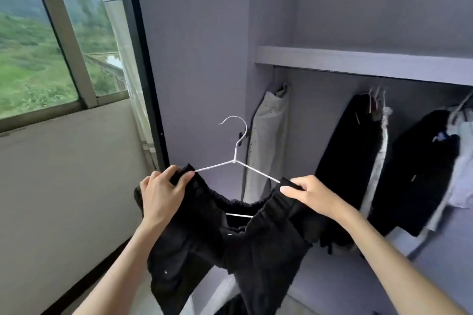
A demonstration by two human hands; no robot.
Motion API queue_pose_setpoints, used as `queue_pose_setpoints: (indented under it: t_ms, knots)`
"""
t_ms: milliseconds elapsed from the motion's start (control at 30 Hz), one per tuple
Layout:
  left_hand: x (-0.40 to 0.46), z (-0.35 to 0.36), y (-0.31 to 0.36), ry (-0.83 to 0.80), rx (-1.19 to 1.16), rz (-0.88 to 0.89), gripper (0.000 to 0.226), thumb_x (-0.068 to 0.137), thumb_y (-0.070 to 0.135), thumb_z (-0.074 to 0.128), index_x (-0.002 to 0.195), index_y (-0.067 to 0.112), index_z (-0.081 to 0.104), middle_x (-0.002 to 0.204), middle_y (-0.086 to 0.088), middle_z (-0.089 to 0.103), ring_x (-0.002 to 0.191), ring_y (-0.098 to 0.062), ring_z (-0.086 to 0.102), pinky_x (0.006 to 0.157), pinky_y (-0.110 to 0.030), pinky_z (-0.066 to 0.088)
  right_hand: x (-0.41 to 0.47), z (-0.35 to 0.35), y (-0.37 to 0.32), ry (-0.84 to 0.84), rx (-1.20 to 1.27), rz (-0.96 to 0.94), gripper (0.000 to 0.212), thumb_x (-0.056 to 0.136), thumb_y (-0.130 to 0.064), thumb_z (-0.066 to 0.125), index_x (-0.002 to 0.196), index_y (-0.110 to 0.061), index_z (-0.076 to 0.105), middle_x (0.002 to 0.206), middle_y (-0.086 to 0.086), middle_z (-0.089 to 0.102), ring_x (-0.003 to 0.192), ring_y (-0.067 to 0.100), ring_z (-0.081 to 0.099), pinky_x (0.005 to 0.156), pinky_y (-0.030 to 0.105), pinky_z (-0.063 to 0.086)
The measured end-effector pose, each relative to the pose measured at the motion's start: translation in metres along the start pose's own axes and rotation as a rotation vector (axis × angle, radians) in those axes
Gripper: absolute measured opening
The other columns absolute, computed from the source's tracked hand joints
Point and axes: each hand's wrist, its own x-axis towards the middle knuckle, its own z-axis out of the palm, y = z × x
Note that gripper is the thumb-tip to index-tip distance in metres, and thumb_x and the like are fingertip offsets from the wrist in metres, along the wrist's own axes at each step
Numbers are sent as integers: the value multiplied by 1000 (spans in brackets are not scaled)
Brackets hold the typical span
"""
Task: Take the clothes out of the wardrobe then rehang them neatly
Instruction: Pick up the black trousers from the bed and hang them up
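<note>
Head view, nearest first: both forearms reach up from the bottom edge to a pair of black trousers (225,245) stretched by the waistband over a white hanger (234,161). The left hand (160,192) pinches the waistband at the hanger's left tip, thumb on top. The right hand (311,193) pinches the band at the right tip, fingers curled round the cloth. Between the two grips the band sags in a curve, and the hanger's lower bar shows through the opening.

The hanger's long axis runs left to right, roughly level, with the hook rising from its middle and curling leftward, above and beyond both hands. The trouser legs hang down toward the viewer.

Farther back, under the shelf (358,62), the rail space holds a grey garment (268,140), a dark garment (350,161) and more clothes at the right. I judge the hook must travel up and rightward into the gap between the grey and dark garments; the right hand lies nearer that gap.
</note>
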Motion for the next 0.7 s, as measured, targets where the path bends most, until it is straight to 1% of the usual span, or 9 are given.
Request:
queue_pose_setpoints:
  t_ms: [100, 200, 267, 333, 367, 433, 533, 633, 700]
  knots:
    - [7, 25, 16, -36, 55, 90, 30, 89, 37, 56, 82, 9, 61, 75, -7, 64, 84, -31, 53, 84, -31, 27, -20, -11, 12, 61, 114, 119, 61, 68, -57, 59, 68, 3, 49, 67, 3, 41, 65, 15, 39, 66, 32, 30]
    - [7, 48, 29, -163, 30, 151, 29, 91, 35, 55, 91, 7, 63, 84, -10, 66, 88, -34, 55, 81, -37, 38, -43, -21, 23, 123, 144, 183, 51, 81, -45, 61, 77, 6, 53, 72, 3, 49, 69, 14, 46, 70, 31, 35]
    - [6, 66, 34, -281, -18, 205, 27, 93, 32, 54, 106, 10, 63, 98, -9, 66, 96, -33, 56, 80, -37, 42, -59, -26, 35, 172, 104, 219, 45, 89, -38, 56, 84, 7, 54, 76, 2, 51, 73, 13, 48, 73, 30, 37]
    - [1, 84, 37, -421, -40, 280, 31, 95, 30, 49, 122, 15, 55, 114, -6, 61, 107, -29, 53, 87, -36, 41, -77, -24, 50, 250, 62, 280, 42, 90, -39, 54, 85, 2, 58, 78, -1, 52, 76, 12, 49, 75, 30, 38]
    - [-2, 91, 40, -478, -49, 311, 34, 96, 29, 47, 128, 17, 51, 119, -5, 57, 111, -27, 51, 89, -34, 40, -86, -23, 57, 300, 45, 312, 38, 90, -39, 54, 82, -2, 58, 75, -2, 50, 73, 11, 48, 73, 31, 38]
    - [-8, 101, 46, -546, -65, 363, 38, 97, 28, 44, 134, 18, 44, 124, -4, 53, 115, -25, 46, 92, -31, 38, -100, -18, 66, 394, 23, 347, 38, 91, -33, 54, 67, -6, 44, 63, 0, 37, 59, 12, 36, 62, 30, 31]
    - [-11, 108, 57, -575, -82, 440, 42, 98, 26, 41, 138, 17, 40, 127, -6, 50, 122, -24, 41, 97, -31, 35, -106, -12, 72, 498, 17, 401, 39, 92, -31, 53, 64, -15, 31, 56, -4, 28, 50, 9, 27, 55, 26, 24]
    - [-3, 112, 63, -569, -79, 512, 41, 99, 26, 39, 139, 18, 38, 130, -5, 48, 125, -24, 40, 99, -32, 35, -93, -13, 77, 545, 122, 442, 37, 94, -30, 51, 65, -18, 30, 59, -7, 27, 50, 7, 25, 51, 21, 21]
    - [4, 114, 66, -561, -78, 545, 41, 99, 25, 39, 139, 18, 38, 135, -5, 46, 127, -24, 38, 101, -34, 35, -76, -14, 84, 575, 222, 495, 34, 94, -32, 50, 67, -26, 31, 67, -13, 29, 56, 2, 26, 52, 19, 21]
